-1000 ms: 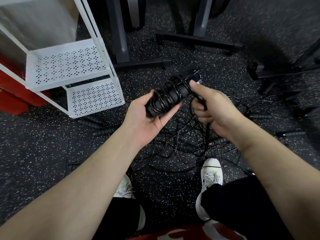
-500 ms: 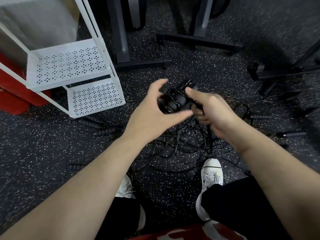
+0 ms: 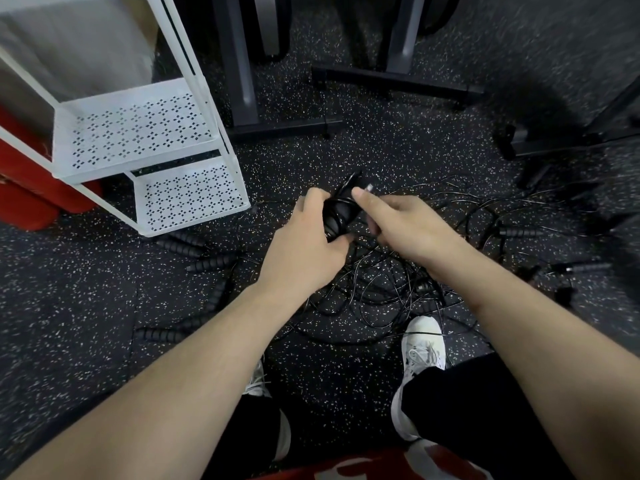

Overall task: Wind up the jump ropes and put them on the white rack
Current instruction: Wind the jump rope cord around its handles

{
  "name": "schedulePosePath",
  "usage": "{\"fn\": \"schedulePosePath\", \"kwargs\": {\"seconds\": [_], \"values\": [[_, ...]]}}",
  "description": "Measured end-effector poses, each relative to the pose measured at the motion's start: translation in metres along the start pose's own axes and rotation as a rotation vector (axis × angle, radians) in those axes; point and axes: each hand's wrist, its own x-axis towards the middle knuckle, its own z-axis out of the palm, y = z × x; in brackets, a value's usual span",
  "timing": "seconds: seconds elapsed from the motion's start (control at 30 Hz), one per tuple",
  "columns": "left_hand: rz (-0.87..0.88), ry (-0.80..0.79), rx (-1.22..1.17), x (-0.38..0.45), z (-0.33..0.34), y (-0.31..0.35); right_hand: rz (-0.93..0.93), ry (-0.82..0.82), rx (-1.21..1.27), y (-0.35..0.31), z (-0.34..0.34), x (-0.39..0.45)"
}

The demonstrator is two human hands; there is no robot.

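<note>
My left hand (image 3: pixel 306 245) grips a black jump rope bundle (image 3: pixel 341 214), its cord wound round the handles, held above the floor at centre. My right hand (image 3: pixel 403 225) sits right beside it, thumb forward over the bundle's top end, fingers curled round the rope's cord. Below both hands a tangle of loose black jump ropes (image 3: pixel 384 285) lies on the floor. Several black ribbed handles (image 3: pixel 211 263) lie to the left of the tangle. The white rack (image 3: pixel 138 133) with perforated shelves stands at upper left; its shelves hold nothing.
Black machine bases (image 3: pixel 394 81) stand at the back and another at the right (image 3: pixel 571 143). More handles (image 3: pixel 519 232) lie at right. A red object (image 3: pixel 27 199) sits behind the rack. My white shoes (image 3: pixel 424 341) stand just below the tangle on the speckled floor.
My left hand has turned over from palm-up to back-up while holding the bundle. The bundle has dropped lower and looks shorter from above. My right hand has stayed alongside on the cord.
</note>
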Motion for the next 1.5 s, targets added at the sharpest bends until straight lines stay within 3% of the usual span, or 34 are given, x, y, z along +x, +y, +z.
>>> {"fn": "schedulePosePath", "kwargs": {"seconds": [0.2, 0.47, 0.73, 1.0, 1.5], "values": [[-0.072, -0.035, -0.256, 0.008, 0.003, -0.001, -0.197, -0.101, 0.034, 0.0, -0.001, -0.002], [-0.332, -0.085, -0.987, 0.017, -0.009, 0.003, -0.167, -0.19, 0.134, 0.004, -0.008, 0.001], [-0.505, -0.128, -1.32, 0.019, -0.016, 0.007, -0.185, -0.225, 0.17, 0.008, -0.008, 0.003], [-0.529, -0.3, -1.47, 0.008, -0.028, 0.018, -0.043, -0.211, 0.141, 0.012, -0.018, 0.007], [-0.447, -0.198, -1.381, 0.01, -0.033, 0.017, 0.042, -0.091, 0.106, 0.015, -0.028, 0.007]]}}
